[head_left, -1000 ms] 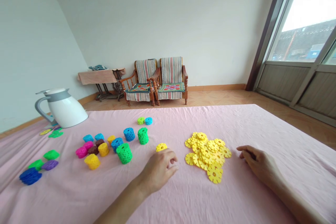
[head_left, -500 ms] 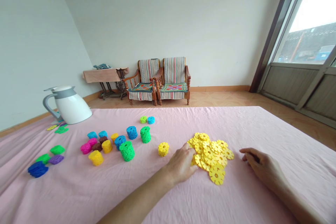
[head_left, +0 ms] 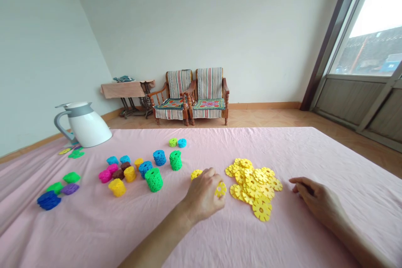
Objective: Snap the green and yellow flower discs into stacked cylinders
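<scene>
My left hand [head_left: 205, 197] is closed, pinching a yellow notched flower-shaped disc [head_left: 220, 189] between thumb and fingers. Just behind its knuckles a short stack of yellow discs [head_left: 196, 173] is partly hidden. To the right of this hand, a loose heap of yellow discs [head_left: 251, 182] overlaps on the pink cloth, one disc [head_left: 261, 210] lying at its near edge. My right hand [head_left: 317, 199] rests on the cloth to the right of the heap, apart from it, with loosely bent fingers, the index finger stretched out, and nothing in it.
Stacks of green [head_left: 153, 180], blue [head_left: 159, 158], yellow [head_left: 117, 187], brown and pink discs stand left of centre. Dark blue discs [head_left: 49, 201] lie farther left. A white jug [head_left: 89, 127] stands at the back left of the pink cloth [head_left: 282, 146]. Two wooden chairs [head_left: 209, 92] stand beyond.
My left hand has moved left from the heap to the short yellow stack, carrying a yellow disc. My right hand stays where it was. The view has shifted slightly.
</scene>
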Demonstrator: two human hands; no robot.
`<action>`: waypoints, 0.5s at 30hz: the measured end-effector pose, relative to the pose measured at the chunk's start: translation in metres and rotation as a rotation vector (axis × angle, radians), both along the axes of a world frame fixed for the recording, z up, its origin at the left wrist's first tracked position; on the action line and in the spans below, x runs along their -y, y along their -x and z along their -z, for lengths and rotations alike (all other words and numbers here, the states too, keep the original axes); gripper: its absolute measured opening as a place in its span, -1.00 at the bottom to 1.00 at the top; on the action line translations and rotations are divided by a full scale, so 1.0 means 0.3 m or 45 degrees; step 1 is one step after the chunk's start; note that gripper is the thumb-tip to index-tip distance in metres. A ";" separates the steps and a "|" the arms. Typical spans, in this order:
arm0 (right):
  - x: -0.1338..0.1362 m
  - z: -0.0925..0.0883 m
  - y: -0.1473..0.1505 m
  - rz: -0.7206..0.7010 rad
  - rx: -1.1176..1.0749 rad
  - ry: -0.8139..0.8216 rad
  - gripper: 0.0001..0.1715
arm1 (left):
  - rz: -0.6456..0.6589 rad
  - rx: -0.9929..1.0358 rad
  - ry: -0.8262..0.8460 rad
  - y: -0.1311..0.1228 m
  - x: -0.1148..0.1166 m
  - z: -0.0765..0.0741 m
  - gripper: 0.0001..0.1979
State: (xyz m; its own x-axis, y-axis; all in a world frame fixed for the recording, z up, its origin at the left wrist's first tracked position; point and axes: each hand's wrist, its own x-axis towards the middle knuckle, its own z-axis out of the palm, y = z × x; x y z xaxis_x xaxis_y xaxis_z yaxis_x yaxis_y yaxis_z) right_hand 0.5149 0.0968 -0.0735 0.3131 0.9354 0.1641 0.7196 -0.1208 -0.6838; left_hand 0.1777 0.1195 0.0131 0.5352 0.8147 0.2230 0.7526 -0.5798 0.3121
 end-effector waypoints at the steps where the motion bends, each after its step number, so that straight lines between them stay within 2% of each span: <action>1: 0.000 -0.001 0.000 0.003 0.007 -0.001 -0.59 | -0.027 0.031 -0.042 0.014 -0.009 -0.019 -0.77; 4: 0.000 -0.001 -0.001 0.003 0.020 -0.006 -0.60 | -0.102 0.130 -0.110 0.072 -0.051 -0.063 -0.74; 7: -0.001 0.000 -0.004 0.005 0.032 -0.001 -0.60 | -0.199 0.208 -0.113 0.144 -0.098 -0.082 -0.71; 10: -0.004 0.004 -0.007 0.000 0.036 0.006 -0.60 | -0.251 0.263 -0.057 0.208 -0.132 -0.082 -0.70; 15: -0.006 0.011 -0.010 -0.008 0.048 -0.010 -0.61 | -0.171 0.280 0.042 0.250 -0.148 -0.064 -0.62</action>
